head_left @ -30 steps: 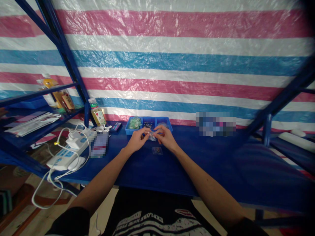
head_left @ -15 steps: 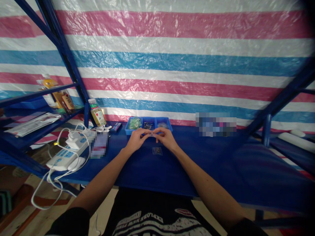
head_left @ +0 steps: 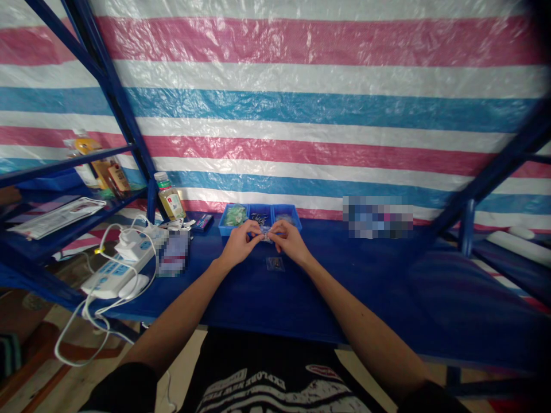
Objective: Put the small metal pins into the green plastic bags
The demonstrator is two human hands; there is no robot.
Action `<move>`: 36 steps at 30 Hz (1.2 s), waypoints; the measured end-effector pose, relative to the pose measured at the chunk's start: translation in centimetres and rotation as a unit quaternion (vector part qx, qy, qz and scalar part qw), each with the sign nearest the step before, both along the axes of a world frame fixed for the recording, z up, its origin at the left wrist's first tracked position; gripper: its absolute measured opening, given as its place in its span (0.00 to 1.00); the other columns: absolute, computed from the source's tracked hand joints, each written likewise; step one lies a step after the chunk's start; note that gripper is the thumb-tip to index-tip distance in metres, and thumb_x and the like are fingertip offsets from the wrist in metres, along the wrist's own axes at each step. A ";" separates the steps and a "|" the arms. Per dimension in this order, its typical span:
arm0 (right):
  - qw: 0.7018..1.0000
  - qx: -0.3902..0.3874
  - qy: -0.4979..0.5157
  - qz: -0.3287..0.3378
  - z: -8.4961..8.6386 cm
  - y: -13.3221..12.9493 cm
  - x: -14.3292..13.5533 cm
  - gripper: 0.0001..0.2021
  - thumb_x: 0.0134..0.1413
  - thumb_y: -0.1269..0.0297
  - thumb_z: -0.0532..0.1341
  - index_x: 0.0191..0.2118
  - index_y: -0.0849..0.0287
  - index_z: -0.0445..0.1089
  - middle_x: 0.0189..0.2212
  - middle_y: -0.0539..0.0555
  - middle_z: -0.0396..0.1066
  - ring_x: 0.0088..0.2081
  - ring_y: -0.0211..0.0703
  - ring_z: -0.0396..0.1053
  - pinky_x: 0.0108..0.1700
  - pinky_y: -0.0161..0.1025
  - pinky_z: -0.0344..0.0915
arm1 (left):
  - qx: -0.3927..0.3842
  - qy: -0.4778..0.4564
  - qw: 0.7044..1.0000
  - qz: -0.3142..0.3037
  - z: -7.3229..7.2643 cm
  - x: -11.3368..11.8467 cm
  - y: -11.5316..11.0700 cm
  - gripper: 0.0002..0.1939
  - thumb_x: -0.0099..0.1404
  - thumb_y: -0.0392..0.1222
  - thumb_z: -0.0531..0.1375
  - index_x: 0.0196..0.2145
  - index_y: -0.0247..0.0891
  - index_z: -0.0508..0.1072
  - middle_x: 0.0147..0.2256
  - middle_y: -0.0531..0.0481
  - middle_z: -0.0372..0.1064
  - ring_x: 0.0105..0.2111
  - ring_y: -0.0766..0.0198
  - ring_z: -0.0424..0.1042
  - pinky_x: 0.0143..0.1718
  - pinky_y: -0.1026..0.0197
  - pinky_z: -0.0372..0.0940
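Observation:
Between both hands, just in front of the blue bins, is a small clear plastic bag (head_left: 266, 234); its contents are too small to make out. My left hand (head_left: 240, 242) pinches its left side with thumb and forefinger. On the other side my right hand (head_left: 289, 241) pinches it as well, fingers curled. A second small clear bag (head_left: 275, 264) with dark bits inside lies flat on the table below the hands. Behind them stand three joined blue bins (head_left: 224, 230): greenish pieces (head_left: 236, 214) at left, dark metal pieces (head_left: 259, 218) in the middle, clear bags (head_left: 284, 218) at right.
Left on the blue table (head_left: 344, 298) are a white power strip (head_left: 107, 276) with tangled cables, a bottle (head_left: 169, 198), a blurred-out phone-like item (head_left: 173, 253) and a dark blue box (head_left: 201, 222). Blue frame posts (head_left: 495, 166) slant up at both sides.
The fingertips have tilted slightly, and more of the clear bag now shows between them. The bag on the table and the bins stay put.

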State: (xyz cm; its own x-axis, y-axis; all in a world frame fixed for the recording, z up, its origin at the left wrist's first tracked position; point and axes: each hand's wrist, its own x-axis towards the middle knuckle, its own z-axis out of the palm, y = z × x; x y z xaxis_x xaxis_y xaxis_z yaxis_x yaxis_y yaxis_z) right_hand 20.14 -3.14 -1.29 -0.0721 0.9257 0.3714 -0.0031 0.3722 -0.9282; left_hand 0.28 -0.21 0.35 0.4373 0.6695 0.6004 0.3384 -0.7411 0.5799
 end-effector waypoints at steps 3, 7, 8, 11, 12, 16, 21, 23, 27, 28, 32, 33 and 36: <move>1.000 -0.015 0.016 0.000 0.0 -0.1 0.0 0.20 0.52 0.52 0.68 0.42 0.53 0.59 0.25 0.41 0.69 0.14 0.31 0.62 0.15 0.28 0.53 | 0.018 0.019 1.000 -0.001 0.0 -0.1 0.0 0.11 0.71 0.43 0.61 0.47 0.38 0.77 0.40 0.47 0.75 0.27 0.69 0.68 0.30 0.65 0.65; 1.000 -0.002 0.014 -0.001 0.4 -0.3 0.1 0.18 0.52 0.54 0.67 0.44 0.53 0.60 0.26 0.42 0.71 0.14 0.31 0.62 0.15 0.28 0.54 | 0.038 0.042 0.998 -0.014 0.2 -0.4 0.0 0.14 0.71 0.35 0.56 0.48 0.40 0.79 0.37 0.47 0.73 0.27 0.69 0.66 0.33 0.64 0.65; 1.000 0.004 0.006 -0.004 0.5 -0.3 0.1 0.16 0.53 0.55 0.66 0.42 0.54 0.63 0.27 0.44 0.72 0.14 0.32 0.63 0.15 0.29 0.54 | 0.038 0.043 0.998 -0.016 0.1 -0.4 0.1 0.15 0.71 0.34 0.55 0.49 0.40 0.79 0.38 0.47 0.73 0.27 0.69 0.66 0.33 0.64 0.65; 1.000 0.010 -0.008 -0.010 0.7 -0.1 0.2 0.10 0.55 0.58 0.61 0.39 0.58 0.69 0.25 0.48 0.72 0.16 0.35 0.67 0.16 0.31 0.56 | 0.031 0.044 0.998 -0.014 0.0 -0.4 0.2 0.14 0.70 0.36 0.58 0.50 0.41 0.79 0.40 0.46 0.74 0.26 0.69 0.66 0.32 0.64 0.66; 1.000 0.010 -0.006 -0.009 0.7 0.0 0.3 0.10 0.55 0.59 0.60 0.39 0.58 0.71 0.26 0.49 0.73 0.17 0.36 0.68 0.17 0.32 0.56 | 0.028 0.044 0.999 -0.012 0.0 -0.3 0.3 0.14 0.70 0.37 0.59 0.51 0.41 0.79 0.41 0.46 0.74 0.26 0.69 0.66 0.31 0.64 0.66; 1.000 0.015 -0.015 -0.006 0.5 0.0 0.1 0.10 0.52 0.59 0.64 0.39 0.58 0.72 0.35 0.53 0.76 0.20 0.37 0.71 0.18 0.33 0.58 | 0.030 0.038 0.999 -0.008 0.3 -0.3 0.2 0.12 0.71 0.45 0.60 0.48 0.41 0.80 0.41 0.46 0.76 0.29 0.67 0.68 0.32 0.63 0.66; 0.999 0.008 -0.039 -0.027 0.1 -0.1 -0.1 0.16 0.51 0.50 0.69 0.36 0.58 0.74 0.28 0.50 0.73 0.19 0.37 0.67 0.19 0.34 0.61 | 0.045 0.031 0.998 -0.017 0.7 -0.2 -0.2 0.13 0.73 0.48 0.58 0.40 0.38 0.79 0.39 0.45 0.76 0.37 0.62 0.71 0.36 0.61 0.67; 0.999 0.017 -0.039 -0.032 0.1 -0.1 -0.1 0.17 0.52 0.48 0.69 0.35 0.58 0.74 0.32 0.52 0.74 0.19 0.35 0.66 0.19 0.34 0.61 | 0.036 0.026 0.999 -0.022 0.7 -0.2 -0.3 0.14 0.73 0.49 0.58 0.40 0.37 0.78 0.40 0.44 0.75 0.37 0.62 0.72 0.33 0.63 0.67; 0.998 0.031 -0.037 -0.033 -0.1 0.1 0.1 0.19 0.51 0.45 0.69 0.33 0.58 0.73 0.43 0.55 0.74 0.19 0.33 0.66 0.19 0.35 0.62 | 0.017 0.023 0.999 -0.016 0.4 -0.1 -0.2 0.13 0.71 0.49 0.59 0.40 0.37 0.77 0.39 0.46 0.75 0.34 0.63 0.72 0.31 0.64 0.68; 0.998 0.032 -0.038 -0.033 -0.2 0.1 0.1 0.19 0.51 0.44 0.69 0.33 0.58 0.74 0.43 0.56 0.74 0.19 0.33 0.66 0.19 0.35 0.62 | 0.013 0.022 1.000 -0.012 0.4 -0.1 -0.2 0.12 0.71 0.49 0.60 0.40 0.37 0.77 0.38 0.47 0.75 0.33 0.64 0.72 0.31 0.64 0.68; 0.998 0.030 -0.036 -0.040 -0.4 0.3 0.1 0.20 0.49 0.44 0.70 0.33 0.57 0.74 0.45 0.57 0.74 0.19 0.33 0.66 0.19 0.36 0.64 | 0.000 0.009 1.000 -0.001 0.1 -0.1 -0.1 0.11 0.69 0.48 0.62 0.42 0.38 0.75 0.39 0.49 0.76 0.28 0.68 0.71 0.29 0.66 0.66; 0.998 0.028 -0.033 -0.042 -0.5 0.4 0.1 0.20 0.49 0.44 0.70 0.33 0.57 0.74 0.45 0.57 0.74 0.20 0.33 0.66 0.20 0.36 0.64 | 0.000 0.009 1.000 -0.002 0.1 -0.1 -0.1 0.11 0.69 0.47 0.63 0.44 0.38 0.75 0.40 0.49 0.77 0.27 0.69 0.71 0.29 0.66 0.65; 0.998 0.022 -0.033 -0.045 -0.4 0.3 0.1 0.19 0.49 0.46 0.70 0.34 0.57 0.72 0.37 0.54 0.76 0.19 0.34 0.65 0.19 0.35 0.62 | 0.006 0.021 1.000 -0.006 0.1 -0.2 -0.1 0.13 0.70 0.46 0.62 0.49 0.40 0.76 0.39 0.49 0.77 0.26 0.70 0.69 0.29 0.66 0.65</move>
